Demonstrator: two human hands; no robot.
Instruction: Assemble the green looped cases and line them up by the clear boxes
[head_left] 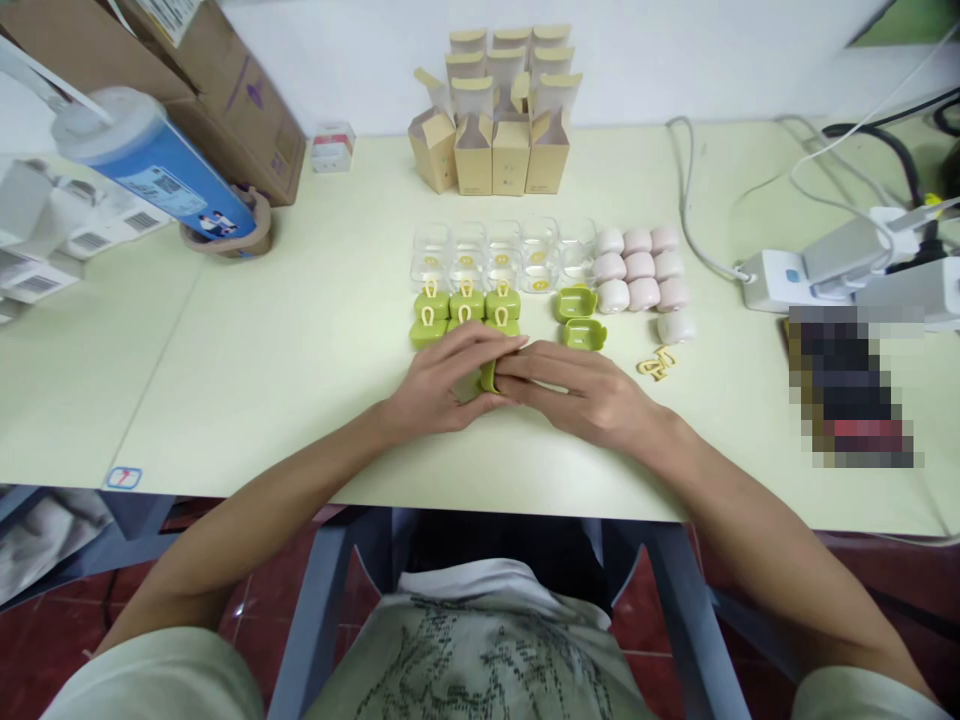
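Observation:
Between my two hands is a small green plastic case, mostly covered by fingers. My left hand grips it from the left, thumb below and fingers above. The fingers of my right hand press into its right side. Just beyond lie several green cases with pale yellow loops on top. Two open green shells sit to their right. Pale pink and white rounded pieces stand in rows farther right, near loose yellow loops. Clear plastic covers are lined up behind the green cases.
Open cardboard boxes stand against the wall. At left are a blue cylinder, a large carton and white boxes. A power strip with cables and a pixelated dark object lie at right.

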